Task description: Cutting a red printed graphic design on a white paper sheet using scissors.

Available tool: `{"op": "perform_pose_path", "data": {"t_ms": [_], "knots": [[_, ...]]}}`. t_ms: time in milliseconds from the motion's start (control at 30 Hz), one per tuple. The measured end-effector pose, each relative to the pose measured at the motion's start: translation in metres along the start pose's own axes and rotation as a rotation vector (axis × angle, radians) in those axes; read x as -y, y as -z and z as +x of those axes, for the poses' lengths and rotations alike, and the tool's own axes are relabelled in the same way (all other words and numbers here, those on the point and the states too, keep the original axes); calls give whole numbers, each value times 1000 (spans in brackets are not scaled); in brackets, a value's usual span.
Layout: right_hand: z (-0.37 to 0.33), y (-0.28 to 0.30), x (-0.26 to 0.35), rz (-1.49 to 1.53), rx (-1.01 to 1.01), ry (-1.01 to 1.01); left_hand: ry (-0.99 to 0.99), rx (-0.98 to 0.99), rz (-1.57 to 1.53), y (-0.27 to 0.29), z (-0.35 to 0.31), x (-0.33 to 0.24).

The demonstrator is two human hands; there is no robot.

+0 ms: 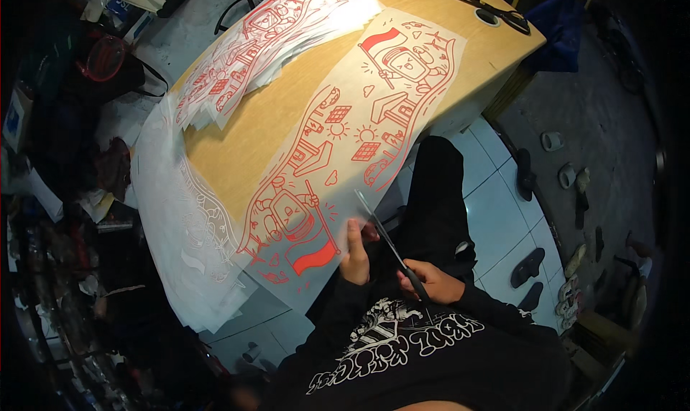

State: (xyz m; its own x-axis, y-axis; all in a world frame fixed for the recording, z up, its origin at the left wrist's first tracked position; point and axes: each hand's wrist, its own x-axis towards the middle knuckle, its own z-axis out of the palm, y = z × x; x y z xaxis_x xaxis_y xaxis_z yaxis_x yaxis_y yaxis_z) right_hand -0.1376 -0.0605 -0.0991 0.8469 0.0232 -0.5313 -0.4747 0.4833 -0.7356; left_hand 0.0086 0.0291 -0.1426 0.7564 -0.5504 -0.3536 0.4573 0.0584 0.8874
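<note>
A translucent sheet (pixel 316 188) with red cartoon line drawings lies across the wooden table and hangs over its near edge. At its lower right edge is my left hand (pixel 355 256), closed on the sheet with the thumb on top; the other fingers are mostly hidden. My right hand (pixel 435 281) is wrapped round the black handles of a pair of scissors (pixel 388 240). The blades point up and left, close to the sheet's edge beside my left fingers. Whether the blades are parted is hard to make out.
A stack of similar printed sheets (pixel 251 48) covers the table's far left, and pale sheets (pixel 183 245) drape over its left side. Larger black scissors (pixel 496 12) lie at the far right of the wooden table (pixel 237 145). Slippers (pixel 528 267) sit on the tiled floor at right.
</note>
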Motion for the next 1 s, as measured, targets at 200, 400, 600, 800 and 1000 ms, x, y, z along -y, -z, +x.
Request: {"op": "perform_pose_path", "data": {"t_ms": [200,400,600,800,1000], "knots": [[3,-3,7,1,-12,61,-98,39,-28,-16,-9,-6],[5,-2,0,12,-8,90,-62,-23,-173,-18,-2,-8],[9,-3,0,57,-31,57,39,-26,-237,-13,-6,-3],[12,-2,-3,41,-23,82,44,-58,-81,-14,-4,-3],[14,-3,0,15,-26,99,54,-34,-132,-14,-2,-1]]}}
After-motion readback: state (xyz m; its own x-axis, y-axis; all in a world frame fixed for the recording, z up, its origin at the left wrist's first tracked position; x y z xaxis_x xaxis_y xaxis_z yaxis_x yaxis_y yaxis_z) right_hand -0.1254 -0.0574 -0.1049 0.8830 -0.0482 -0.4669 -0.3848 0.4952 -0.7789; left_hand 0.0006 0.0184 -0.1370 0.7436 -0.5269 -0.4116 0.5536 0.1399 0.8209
